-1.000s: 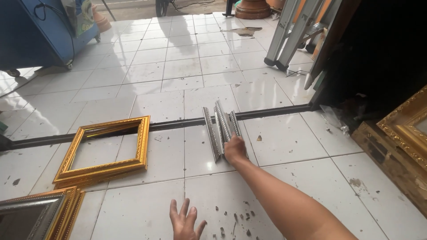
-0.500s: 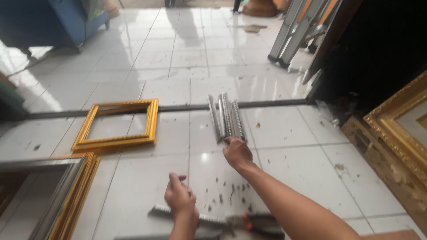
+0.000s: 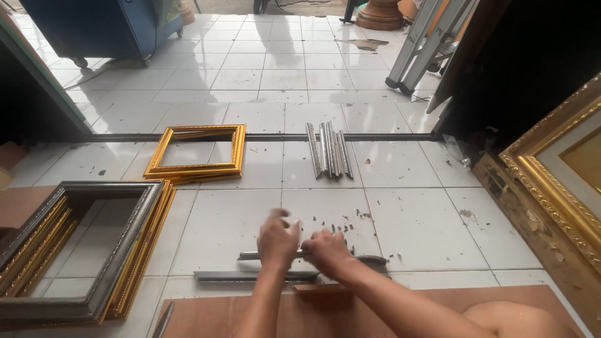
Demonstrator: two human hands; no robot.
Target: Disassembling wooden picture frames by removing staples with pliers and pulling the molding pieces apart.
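Under your hands, on the white tiled floor (image 3: 413, 206), lie long grey metal-looking moulding strips (image 3: 250, 275). Your left hand (image 3: 277, 241) and right hand (image 3: 325, 250) sit close together, both curled over the upper strip; whether either truly grips it, you cannot tell. Just nearer you than your hands runs the edge of a brown wooden board (image 3: 350, 313). Ahead of your hands, a bundle of short silver moulding pieces (image 3: 328, 149) rests well apart, with open tile between. Left of them lies a gold rectangular picture frame (image 3: 195, 153), and nearer left, stacked grey and gold frames (image 3: 81, 250).
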